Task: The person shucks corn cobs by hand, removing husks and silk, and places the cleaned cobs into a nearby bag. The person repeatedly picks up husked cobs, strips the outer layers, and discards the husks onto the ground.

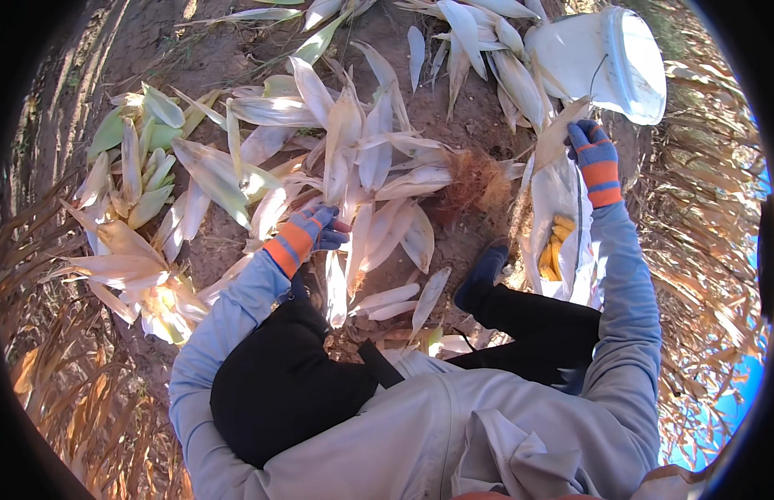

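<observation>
My left hand [312, 232], in a blue and orange glove, is just above the pale corn husks [345, 150] spread in front of me. Its fingers are a little bent and apart, with nothing visible held in them. At the right, my right hand [593, 158] wears the same kind of glove. Its fingers curl against a dry brownish corn husk [562, 135] at the top of a white sack [543, 200]; the fingertips are partly hidden. Yellow corn cobs [556, 248] show inside the sack, below that hand.
A white plastic bucket [599, 62] lies on its side beyond the sack. Reddish-brown corn silk [474, 183] sits on the soil between my hands. More husks [137, 167] are heaped at the left. Dry corn stalks [695, 225] stand along the right side. My shoe [483, 273] is beside the sack.
</observation>
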Available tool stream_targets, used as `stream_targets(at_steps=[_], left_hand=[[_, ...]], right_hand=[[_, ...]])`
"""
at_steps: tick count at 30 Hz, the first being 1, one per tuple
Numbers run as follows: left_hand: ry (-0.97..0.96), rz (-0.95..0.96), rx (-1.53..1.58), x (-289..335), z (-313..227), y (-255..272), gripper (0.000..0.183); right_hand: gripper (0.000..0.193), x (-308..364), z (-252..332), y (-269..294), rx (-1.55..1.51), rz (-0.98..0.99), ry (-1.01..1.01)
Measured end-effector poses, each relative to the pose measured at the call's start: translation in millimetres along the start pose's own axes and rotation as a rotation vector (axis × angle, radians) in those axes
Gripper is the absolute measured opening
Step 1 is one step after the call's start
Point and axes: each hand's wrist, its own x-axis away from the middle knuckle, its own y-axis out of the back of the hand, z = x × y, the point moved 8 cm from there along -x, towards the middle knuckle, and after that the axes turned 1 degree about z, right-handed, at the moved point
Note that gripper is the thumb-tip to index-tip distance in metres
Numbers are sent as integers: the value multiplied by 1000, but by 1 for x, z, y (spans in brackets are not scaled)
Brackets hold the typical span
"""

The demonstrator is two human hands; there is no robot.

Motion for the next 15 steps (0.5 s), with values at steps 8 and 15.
stream_targets(at_steps=[8,15], left_hand=[[-516,-513,-961,4,-46,18,29],[-498,-299,-1397,-13,-46,-11,39]], right_hand=[[19,33,121,-195,-98,544,210],[26,70,158,-272,-354,786,131]])
